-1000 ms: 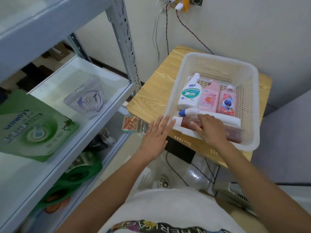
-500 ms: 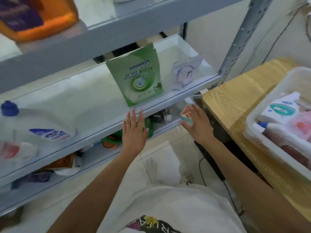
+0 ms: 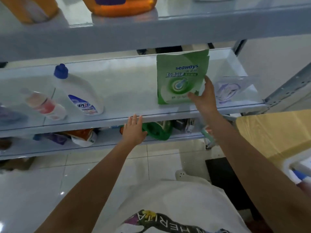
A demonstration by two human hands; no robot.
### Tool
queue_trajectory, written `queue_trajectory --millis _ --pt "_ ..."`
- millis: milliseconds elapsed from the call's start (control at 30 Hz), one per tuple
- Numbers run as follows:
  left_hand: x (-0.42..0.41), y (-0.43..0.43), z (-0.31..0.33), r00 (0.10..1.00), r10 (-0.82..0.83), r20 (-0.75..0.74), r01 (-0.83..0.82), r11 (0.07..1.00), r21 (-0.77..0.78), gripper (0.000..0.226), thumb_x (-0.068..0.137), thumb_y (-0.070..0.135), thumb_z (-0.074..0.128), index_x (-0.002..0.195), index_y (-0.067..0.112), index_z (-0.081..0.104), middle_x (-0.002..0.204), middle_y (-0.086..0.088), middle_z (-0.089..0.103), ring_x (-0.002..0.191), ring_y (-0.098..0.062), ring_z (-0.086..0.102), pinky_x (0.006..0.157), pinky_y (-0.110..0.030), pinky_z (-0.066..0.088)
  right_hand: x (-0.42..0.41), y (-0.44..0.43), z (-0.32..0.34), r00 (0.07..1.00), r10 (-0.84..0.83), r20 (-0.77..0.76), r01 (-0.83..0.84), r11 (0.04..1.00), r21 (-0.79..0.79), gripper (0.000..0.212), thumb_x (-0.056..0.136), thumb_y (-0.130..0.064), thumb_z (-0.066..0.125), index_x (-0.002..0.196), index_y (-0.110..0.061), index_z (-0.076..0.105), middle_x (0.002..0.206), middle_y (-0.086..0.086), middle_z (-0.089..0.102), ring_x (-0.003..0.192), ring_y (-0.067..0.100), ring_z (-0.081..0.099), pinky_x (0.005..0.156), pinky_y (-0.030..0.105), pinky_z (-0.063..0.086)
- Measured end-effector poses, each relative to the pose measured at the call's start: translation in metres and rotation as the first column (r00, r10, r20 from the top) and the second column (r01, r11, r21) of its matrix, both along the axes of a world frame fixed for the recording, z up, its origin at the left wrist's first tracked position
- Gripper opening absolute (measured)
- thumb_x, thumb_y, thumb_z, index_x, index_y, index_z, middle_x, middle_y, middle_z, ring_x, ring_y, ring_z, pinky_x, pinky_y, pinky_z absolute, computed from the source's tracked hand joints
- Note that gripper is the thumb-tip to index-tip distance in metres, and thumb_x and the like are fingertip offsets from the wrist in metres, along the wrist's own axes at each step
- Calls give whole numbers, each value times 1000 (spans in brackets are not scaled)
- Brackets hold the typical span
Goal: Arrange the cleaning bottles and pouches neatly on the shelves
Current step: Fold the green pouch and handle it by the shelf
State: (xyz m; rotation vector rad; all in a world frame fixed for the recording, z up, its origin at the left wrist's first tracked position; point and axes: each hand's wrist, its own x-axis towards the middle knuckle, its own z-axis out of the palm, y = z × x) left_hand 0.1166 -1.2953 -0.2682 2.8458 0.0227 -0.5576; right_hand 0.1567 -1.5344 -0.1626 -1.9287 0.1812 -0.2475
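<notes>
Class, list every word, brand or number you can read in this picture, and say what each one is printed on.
"seaways": green pouch.
Chinese characters beneath it: too blurred.
White bottle, blue label: blurred, unreadable.
Shirt print: only "HER" is clear.
Orange bottles: labels cut off.

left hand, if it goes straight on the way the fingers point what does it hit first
Probably the front lip of the middle shelf, right ahead of the left hand; depth is unclear.
</notes>
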Motion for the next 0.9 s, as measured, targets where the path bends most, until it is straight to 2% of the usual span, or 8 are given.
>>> queue_trajectory --millis 67,200,333,433,567,767,833,900 --pt "12 -17 15 984 175 45 -161 961 -224 63 96 28 56 149 11 27 154 -14 30 140 -29 31 112 -38 28 15 -3 4 1000 0 8 0 1000 20 65 75 12 66 133 0 38 104 -14 45 93 -4 46 77 4 44" --pt "45 -56 49 911 399 104 -240 718 -653 73 94 17 62 153 15 19 158 -4 25 143 -22 29 116 -39 27 32 -11 2 997 47 -69 -38 992 119 90 71 1 73 145 -6 22 134 7 46 118 11 49 102 28 42" --pt "68 -87 73 874 480 76 -189 480 -857 68 88 5 66 147 12 31 148 -4 41 133 -17 40 107 -31 36 38 -22 -13 1000 0 6 0 999 43 52 68 -15 69 115 -5 50 108 3 51 101 16 52 89 31 48" --pt "71 -95 79 795 598 100 -208 424 -882 38 88 8 68 120 4 48 116 -3 57 104 -16 55 90 -28 48 32 -27 -21 999 30 -14 -29 995 95 23 79 -2 70 101 -5 62 95 2 63 89 17 62 81 31 53" --pt "57 -89 81 714 687 136 -286 464 -838 22 92 19 65 106 6 54 89 4 57 74 -5 53 58 -10 44 19 -27 -21 992 118 -35 -106 963 247 23 75 0 75 91 -14 69 85 -3 69 77 11 66 72 22 56" --pt "14 -61 80 715 692 99 -243 378 -893 15 85 12 72 90 6 58 86 -2 62 76 -6 58 65 -16 48 -2 -26 -10 921 352 -167 -212 813 543 22 74 4 73 88 -12 69 70 -9 72 65 8 69 58 22 55" --pt "-2 -51 72 735 678 7 -251 282 -926 28 79 18 78 92 11 54 94 -4 64 83 -7 62 67 -20 50 -10 -20 -5 876 435 -206 -187 702 687 22 71 3 72 90 -8 68 75 -2 74 68 15 70 61 28 57" --pt "-17 -46 64 758 633 -159 -322 150 -935 62 65 38 84 107 6 51 105 -7 67 90 -17 66 67 -26 54 -16 -13 0 841 505 -196 -179 601 779 27 65 -3 72 91 -6 67 79 4 74 72 20 71 66 34 59"
